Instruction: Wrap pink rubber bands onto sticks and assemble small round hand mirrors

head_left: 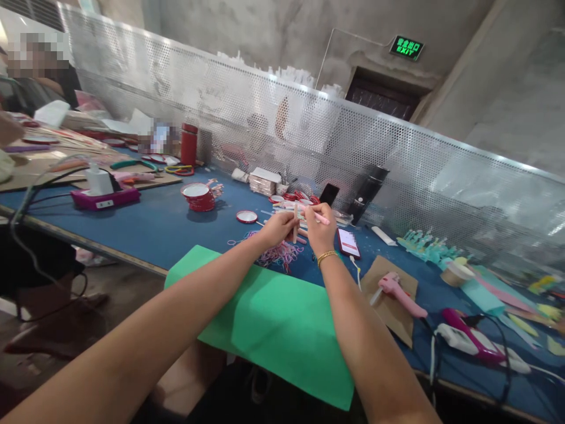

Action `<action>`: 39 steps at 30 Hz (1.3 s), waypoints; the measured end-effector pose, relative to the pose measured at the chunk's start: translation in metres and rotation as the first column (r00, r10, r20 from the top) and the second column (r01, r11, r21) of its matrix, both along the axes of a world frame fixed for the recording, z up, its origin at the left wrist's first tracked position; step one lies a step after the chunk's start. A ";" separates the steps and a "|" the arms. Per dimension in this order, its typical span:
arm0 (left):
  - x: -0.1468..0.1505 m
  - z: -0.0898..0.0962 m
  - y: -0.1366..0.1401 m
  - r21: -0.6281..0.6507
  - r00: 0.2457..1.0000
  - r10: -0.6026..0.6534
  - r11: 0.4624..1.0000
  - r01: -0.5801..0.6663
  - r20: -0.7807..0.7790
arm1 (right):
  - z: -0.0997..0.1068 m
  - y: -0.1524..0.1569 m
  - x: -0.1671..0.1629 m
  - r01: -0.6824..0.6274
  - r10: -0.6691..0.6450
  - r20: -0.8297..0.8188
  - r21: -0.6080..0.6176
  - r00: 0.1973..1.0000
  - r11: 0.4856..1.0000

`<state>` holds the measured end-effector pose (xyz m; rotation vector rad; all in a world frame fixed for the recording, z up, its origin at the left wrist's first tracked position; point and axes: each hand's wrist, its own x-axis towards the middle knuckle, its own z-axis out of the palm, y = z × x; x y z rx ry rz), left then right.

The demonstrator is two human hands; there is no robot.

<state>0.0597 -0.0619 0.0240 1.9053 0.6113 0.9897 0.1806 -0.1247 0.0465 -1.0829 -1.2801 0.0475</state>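
My left hand is closed on a flat pale wooden stick, which stands nearly upright. Close beside it, my right hand pinches a slim pink pen whose tip end points toward the stick. Whether the pen touches the stick is too small to tell. Below my hands lies a heap of thin, twisted pink and purple pieces. A green sheet hangs over the table edge under my forearms.
On the blue table are stacked red-rimmed round pieces, a phone, and a pink glue gun on cardboard. Purple power strips with cables lie left and right. A perforated metal screen runs behind. A person sits far left.
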 end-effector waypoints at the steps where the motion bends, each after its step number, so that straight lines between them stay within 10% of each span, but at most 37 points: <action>1: 0.000 0.000 0.000 0.005 1.000 -0.010 1.000 0.010 0.003 | 0.000 0.000 0.000 0.001 -0.001 0.018 0.003 1.000 1.000; 39: 0.001 0.009 -0.008 -0.118 0.997 -0.048 0.991 0.055 0.061 | -0.002 0.006 0.008 0.064 -0.064 0.018 0.019 0.998 0.998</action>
